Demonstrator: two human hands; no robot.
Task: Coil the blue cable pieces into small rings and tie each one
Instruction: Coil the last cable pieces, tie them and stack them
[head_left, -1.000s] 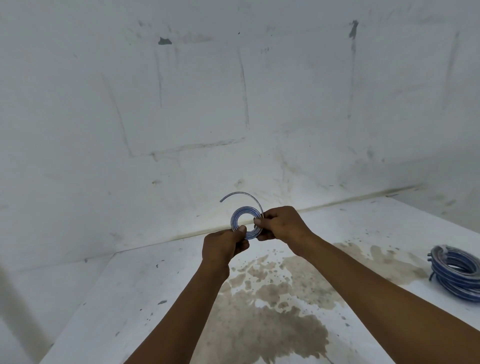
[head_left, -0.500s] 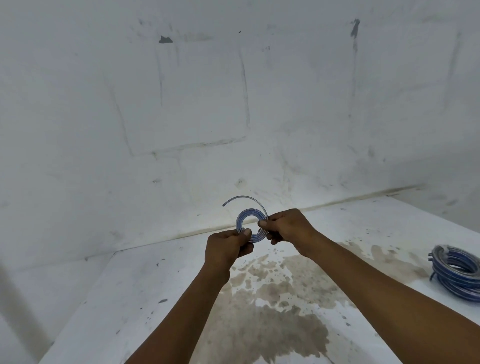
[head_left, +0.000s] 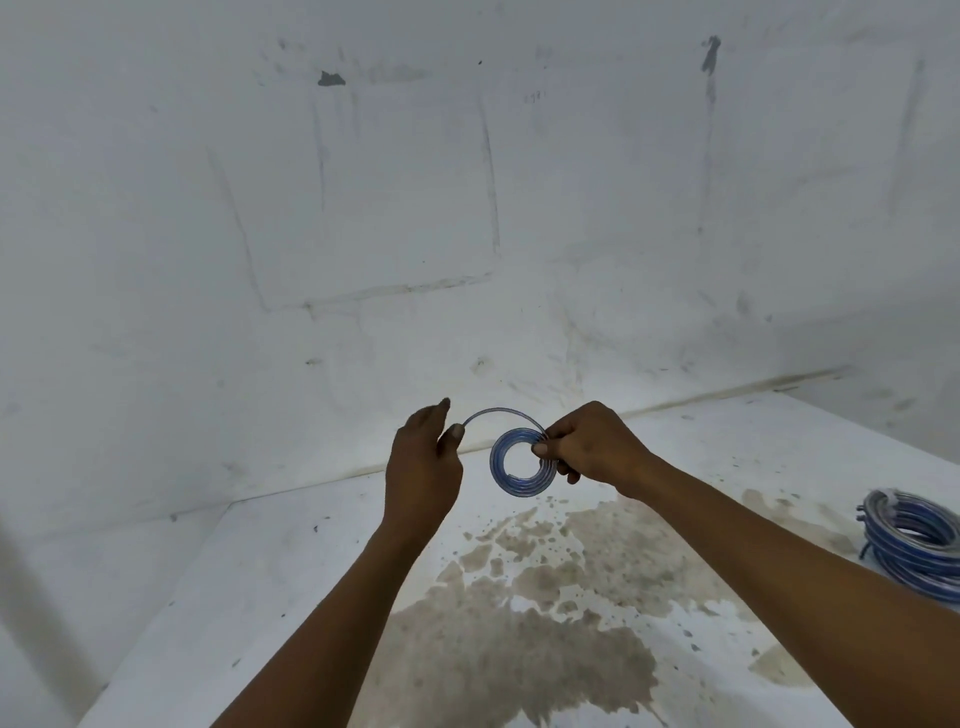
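Head: blue cable (head_left: 521, 464) flat spiral, tail arcing.

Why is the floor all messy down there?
A big brownish stain spreads across the white floor below the hands, with small splashes around its edges, like something spilled. The small blue cable ring also has a loose tail arcing out, not yet tucked.

2 hands (head_left: 423, 462) raised (right (head_left: 592, 447) pinching)

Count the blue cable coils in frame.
2. One small coil held in the air, pinched by the right hand. One bigger bundle lying on the floor at the right edge, cut off, so more may sit out of frame.
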